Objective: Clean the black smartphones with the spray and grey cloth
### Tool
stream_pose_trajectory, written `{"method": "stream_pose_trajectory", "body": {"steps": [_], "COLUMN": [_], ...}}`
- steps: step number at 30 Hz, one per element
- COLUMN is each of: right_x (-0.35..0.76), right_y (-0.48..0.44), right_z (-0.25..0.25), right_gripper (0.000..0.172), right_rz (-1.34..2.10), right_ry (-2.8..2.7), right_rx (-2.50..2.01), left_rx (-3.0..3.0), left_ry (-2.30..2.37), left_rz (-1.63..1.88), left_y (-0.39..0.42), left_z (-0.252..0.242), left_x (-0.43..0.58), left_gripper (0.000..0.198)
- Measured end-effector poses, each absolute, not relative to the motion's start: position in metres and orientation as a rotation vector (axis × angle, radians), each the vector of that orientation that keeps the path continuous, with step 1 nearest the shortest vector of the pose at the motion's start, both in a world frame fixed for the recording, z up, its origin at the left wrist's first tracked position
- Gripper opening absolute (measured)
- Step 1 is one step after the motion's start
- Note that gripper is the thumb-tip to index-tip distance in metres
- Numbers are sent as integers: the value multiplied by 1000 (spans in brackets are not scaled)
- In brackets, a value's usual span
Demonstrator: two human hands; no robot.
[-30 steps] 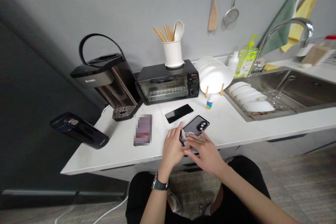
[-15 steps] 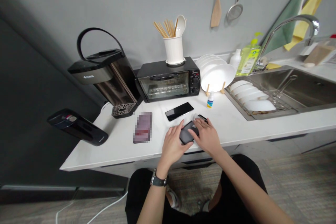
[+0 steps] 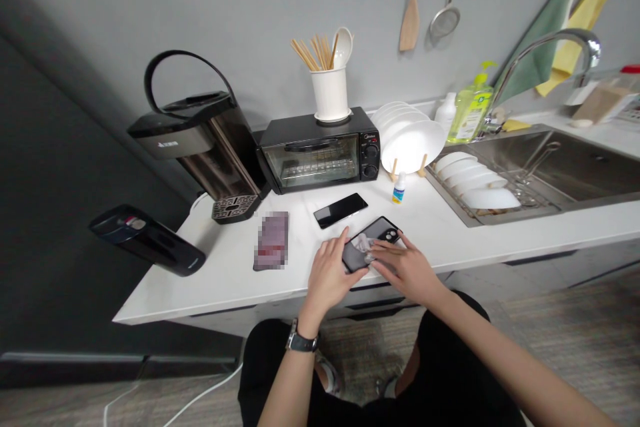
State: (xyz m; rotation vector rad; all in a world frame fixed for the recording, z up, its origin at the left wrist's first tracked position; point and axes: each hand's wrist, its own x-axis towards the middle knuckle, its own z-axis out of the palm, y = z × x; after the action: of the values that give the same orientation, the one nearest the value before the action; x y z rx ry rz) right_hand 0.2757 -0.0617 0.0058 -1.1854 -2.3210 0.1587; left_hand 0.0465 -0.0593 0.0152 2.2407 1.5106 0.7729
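Sits in black cloth trousers (image 3: pixel 270 367) at six o'clock, a dark-strapped watch (image 3: pixel 301 340) round the left wrist. Grips the near left end of a phone case (image 3: pixel 375 230) with the left hand (image 3: pixel 331 267), thumb and fingers clamped on its edges, near the front of a smooth white counter (image 3: pixel 225 287). Presses a crumpled, soft white wipe (image 3: pixel 364 243) to the case's flat, smoky-grey back with the right hand (image 3: pixel 407 270), fingers bunched together on it, close to the black camera block (image 3: pixel 391 235).

With the case as the middle of the clock, shows a flat, glossy black phone (image 3: pixel 341 210) near it at eleven, a small white plastic bottle (image 3: pixel 399 191) upright at one, and a purple oblong (image 3: pixel 271 240) at nine, too blurred to make out. Farther off at nine, has a smooth dark flask (image 3: pixel 150 240).

Beyond, at eleven, includes a boxy black oven (image 3: pixel 320 167) with a glass door, topped by a round white pot (image 3: pixel 330 93) of thin wooden chopsticks (image 3: pixel 320 53); at ten, a drinks machine (image 3: pixel 215 160) with a looped handle; at one, round white plates (image 3: pixel 413 143) between wooden pegs (image 3: pixel 423 165); at two, white bowls (image 3: pixel 490 199) tilted in a row at a shiny steel sink (image 3: pixel 595 173). Farthest, at twelve, displays a flat wooden spatula (image 3: pixel 410 20) against a matt grey wall (image 3: pixel 250 0).
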Motion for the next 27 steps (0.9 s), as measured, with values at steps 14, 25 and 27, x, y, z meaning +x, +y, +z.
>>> {"method": "stream_pose_trajectory", "body": {"steps": [14, 25, 27], "right_x": [230, 269, 284], "right_y": [-46, -75, -66], "right_z": [-1, 11, 8], "right_gripper": [46, 37, 37], "right_rz": [-50, 244, 107], "right_ry": [-2174, -2425, -2398], "right_rx": [-1429, -1049, -1125], "left_rx": [2298, 2277, 2282], "left_ry": [1462, 1519, 1516], "left_rz": [742, 729, 737], "left_y": [-58, -61, -62], "left_z": [19, 16, 17], "left_x": [47, 48, 48], "left_gripper": [92, 96, 98]}}
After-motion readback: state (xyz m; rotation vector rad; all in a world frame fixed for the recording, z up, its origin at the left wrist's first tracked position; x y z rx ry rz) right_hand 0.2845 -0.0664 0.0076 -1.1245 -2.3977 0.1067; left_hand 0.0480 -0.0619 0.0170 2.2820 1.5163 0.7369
